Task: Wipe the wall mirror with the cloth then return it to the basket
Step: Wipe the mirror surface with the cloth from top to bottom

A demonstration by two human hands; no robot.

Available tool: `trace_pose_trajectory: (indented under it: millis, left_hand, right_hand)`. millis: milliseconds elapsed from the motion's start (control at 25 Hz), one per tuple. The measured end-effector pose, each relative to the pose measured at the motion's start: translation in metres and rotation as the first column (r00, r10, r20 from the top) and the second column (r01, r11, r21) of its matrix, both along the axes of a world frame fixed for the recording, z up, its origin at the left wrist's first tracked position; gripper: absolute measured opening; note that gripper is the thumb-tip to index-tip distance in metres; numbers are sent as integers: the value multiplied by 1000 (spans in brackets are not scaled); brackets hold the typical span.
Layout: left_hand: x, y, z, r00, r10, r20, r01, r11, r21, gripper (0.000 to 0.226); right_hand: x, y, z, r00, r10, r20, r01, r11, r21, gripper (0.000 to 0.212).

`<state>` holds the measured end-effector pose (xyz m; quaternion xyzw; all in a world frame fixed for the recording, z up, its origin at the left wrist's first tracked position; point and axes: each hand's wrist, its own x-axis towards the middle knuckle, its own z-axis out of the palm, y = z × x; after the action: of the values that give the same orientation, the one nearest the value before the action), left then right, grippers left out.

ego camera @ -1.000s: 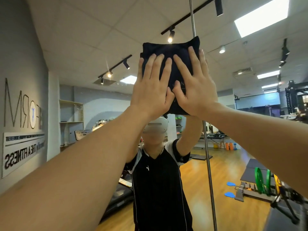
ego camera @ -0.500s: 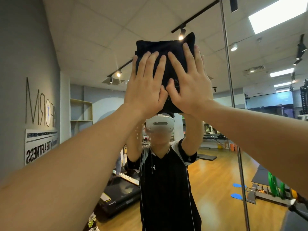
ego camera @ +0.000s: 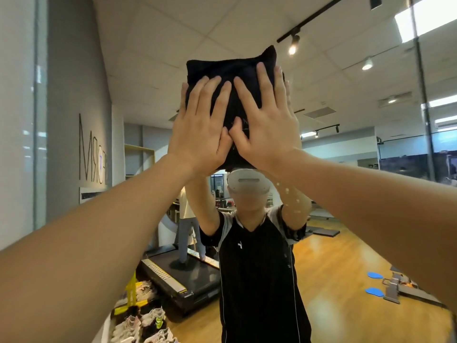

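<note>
Cloth lies seemingly flat against gym mirror, pressed by both straight-fingered hands, left, right.

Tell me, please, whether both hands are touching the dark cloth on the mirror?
Touching. The head view shows the left hand and right hand laid flat, fingers straight, directly on the folded dark cloth, pressing it against the wall mirror.

The cloth lies flat against the wall mirror, high up at the centre. The left hand and the right hand press on it side by side, thumbs touching, the left one on the left. In the reflection below them stands the person; a treadmill lies to the left, with shoes nearer, at lower left.
</note>
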<state>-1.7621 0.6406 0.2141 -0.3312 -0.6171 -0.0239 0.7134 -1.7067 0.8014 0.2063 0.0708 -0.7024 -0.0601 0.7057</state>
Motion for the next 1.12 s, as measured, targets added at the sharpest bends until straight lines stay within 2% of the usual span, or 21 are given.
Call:
trace_pose_trajectory:
  millis: [560, 920, 1120]
  left_hand:
    - [-73, -203, -1, 996, 83, -21, -83, 996, 17, 65]
    - [-102, -286, -5, 990, 130, -46, -129, 991, 21, 63]
    - [-109, -305, -8, 996, 88, -28, -87, 995, 46, 62]
  right_hand:
    - [-74, -200, -2, 999, 18, 34, -18, 1000, 7, 72]
    - [-102, -280, -6, 999, 36, 38, -37, 999, 36, 72]
    - [-111, -306, -10, 999, 36, 27, -36, 999, 9, 71]
